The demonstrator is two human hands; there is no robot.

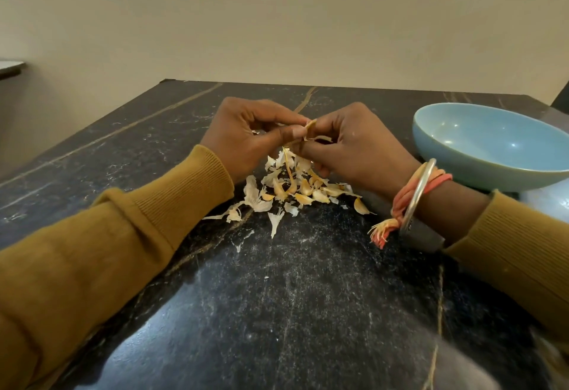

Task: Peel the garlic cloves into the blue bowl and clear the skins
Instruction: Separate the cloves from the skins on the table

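My left hand (246, 137) and my right hand (348, 146) meet above the middle of the table, and both pinch one garlic clove (310, 127) whose papery skin hangs loose between the fingertips. Directly beneath them lies a pile of garlic cloves and skins (289, 187), with stray skins (275, 220) spread toward me. The blue bowl (480, 171) stands to the right of my right hand. Its visible inside holds nothing.
The black marble table (277, 297) runs to a far edge against a beige wall, with its left edge open to the floor. A bangle and an orange thread (415, 192) circle my right wrist. A grey surface (9, 66) shows at the far left.
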